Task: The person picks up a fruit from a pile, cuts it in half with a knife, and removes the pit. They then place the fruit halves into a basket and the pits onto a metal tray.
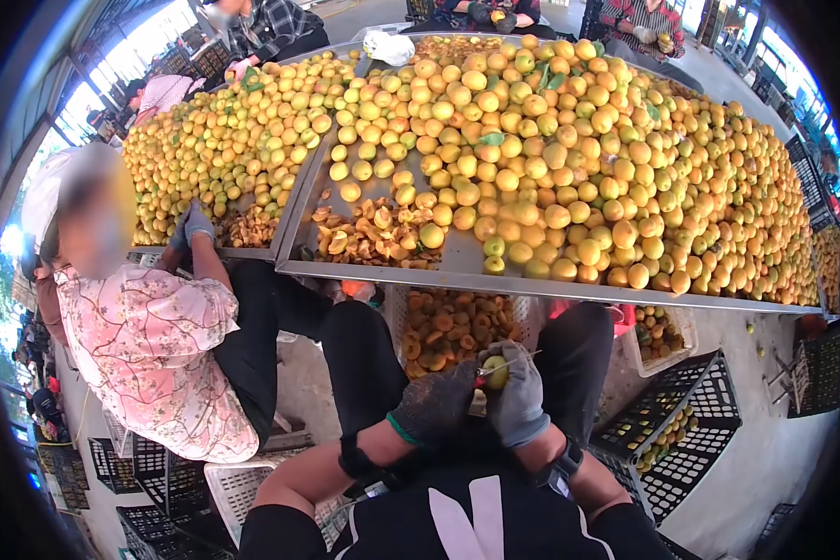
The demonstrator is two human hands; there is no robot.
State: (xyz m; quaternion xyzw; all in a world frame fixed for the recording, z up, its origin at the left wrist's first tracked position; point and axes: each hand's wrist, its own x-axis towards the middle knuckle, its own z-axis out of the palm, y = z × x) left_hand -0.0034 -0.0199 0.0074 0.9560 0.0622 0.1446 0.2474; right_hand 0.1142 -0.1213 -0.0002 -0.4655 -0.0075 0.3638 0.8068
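Observation:
My right hand [518, 399], in a grey glove, holds a green-yellow fruit [496, 373] over my lap. At the fruit's left side is my left hand [436, 401], in a dark glove with a green cuff, its fingers closed round a small tool [482, 378] with a red part, mostly hidden. Just beyond both hands, a white basket [394, 322] between my knees holds orange-brown fruit halves [453, 322]. Past it, whole yellow fruits [569, 159] are heaped on a metal-edged table [551, 291], with cut pieces [378, 231] near its front edge.
A co-worker in a pink floral shirt [149, 345] sits close on my left, gloved hands at the table. Other people sit at the far side. Black crates [691, 448] stand on the right, a white crate [229, 490] lower left. A white bag [388, 47] lies on the table's far part.

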